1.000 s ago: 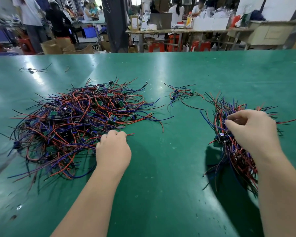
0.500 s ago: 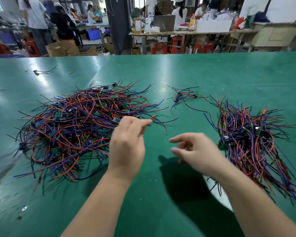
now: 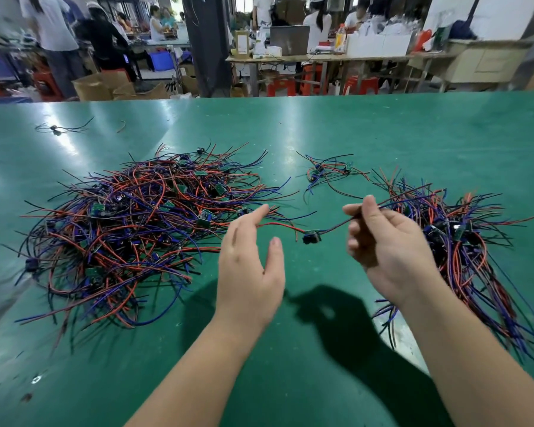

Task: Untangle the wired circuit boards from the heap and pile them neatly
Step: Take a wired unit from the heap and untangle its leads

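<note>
One wired board (image 3: 311, 236) now hangs free between the hands, clear of the heap (image 3: 130, 235), where a moment ago none showed. The right hand (image 3: 389, 251) pinches its dark leads, while the left hand (image 3: 250, 272) has spread open, the red lead just at its fingertips. The board looks ready for the pile (image 3: 463, 241) at right.

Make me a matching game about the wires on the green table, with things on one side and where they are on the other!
Things:
1 heap
2 pile
3 board
4 right hand

Places or states:
A pinching the board's wire
B on the left of the table
C dangling in the air
D on the right of the table

Pairs: 1-B; 2-D; 3-C; 4-A
</note>
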### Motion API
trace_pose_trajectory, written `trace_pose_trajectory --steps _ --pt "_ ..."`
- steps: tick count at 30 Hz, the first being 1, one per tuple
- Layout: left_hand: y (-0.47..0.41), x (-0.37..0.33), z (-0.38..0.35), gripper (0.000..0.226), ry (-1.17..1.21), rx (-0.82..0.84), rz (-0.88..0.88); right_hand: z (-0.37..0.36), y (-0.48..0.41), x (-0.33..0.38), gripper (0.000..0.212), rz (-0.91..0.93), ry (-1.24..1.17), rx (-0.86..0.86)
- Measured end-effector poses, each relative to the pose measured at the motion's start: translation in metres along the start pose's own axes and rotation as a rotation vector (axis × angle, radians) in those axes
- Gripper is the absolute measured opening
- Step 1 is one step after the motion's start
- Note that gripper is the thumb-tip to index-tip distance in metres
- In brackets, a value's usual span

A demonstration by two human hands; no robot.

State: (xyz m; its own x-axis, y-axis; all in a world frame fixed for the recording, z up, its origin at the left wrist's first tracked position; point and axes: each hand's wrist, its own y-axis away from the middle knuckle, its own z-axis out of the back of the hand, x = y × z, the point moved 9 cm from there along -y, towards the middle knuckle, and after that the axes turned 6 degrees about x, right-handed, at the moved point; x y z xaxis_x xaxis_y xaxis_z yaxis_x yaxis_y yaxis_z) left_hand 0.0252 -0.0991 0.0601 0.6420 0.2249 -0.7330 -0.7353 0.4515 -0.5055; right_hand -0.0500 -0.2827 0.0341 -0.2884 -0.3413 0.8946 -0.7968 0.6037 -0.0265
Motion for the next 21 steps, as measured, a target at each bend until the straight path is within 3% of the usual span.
trace_pose_trajectory --steps 5,9,12,15,17,21 --pt "-0.001 0.008 -0.019 0.049 0.004 0.222 0.092 -0.008 0.000 -0.001 0.027 -0.131 -0.232 0.086" --pt "0.006 -0.009 -0.031 0.044 -0.116 0.258 -0.055 -0.023 0.006 -0.008 0.030 -0.277 -0.436 0.201" --pt "0.009 -0.020 -0.034 0.026 0.002 0.312 -0.172 -0.028 0.009 -0.008 0.031 -0.302 -0.502 0.250" --pt "0.017 -0.013 -0.049 0.016 0.451 0.498 0.102 -0.023 0.006 -0.008 0.026 -0.267 -0.490 0.182" --pt "0.029 -0.008 -0.064 0.014 0.704 0.612 0.319 -0.015 0.003 -0.007 0.018 -0.214 -0.313 0.115" --pt "0.039 -0.005 -0.076 0.010 0.841 0.676 0.492 -0.015 0.007 -0.017 0.020 -0.268 0.028 0.215"
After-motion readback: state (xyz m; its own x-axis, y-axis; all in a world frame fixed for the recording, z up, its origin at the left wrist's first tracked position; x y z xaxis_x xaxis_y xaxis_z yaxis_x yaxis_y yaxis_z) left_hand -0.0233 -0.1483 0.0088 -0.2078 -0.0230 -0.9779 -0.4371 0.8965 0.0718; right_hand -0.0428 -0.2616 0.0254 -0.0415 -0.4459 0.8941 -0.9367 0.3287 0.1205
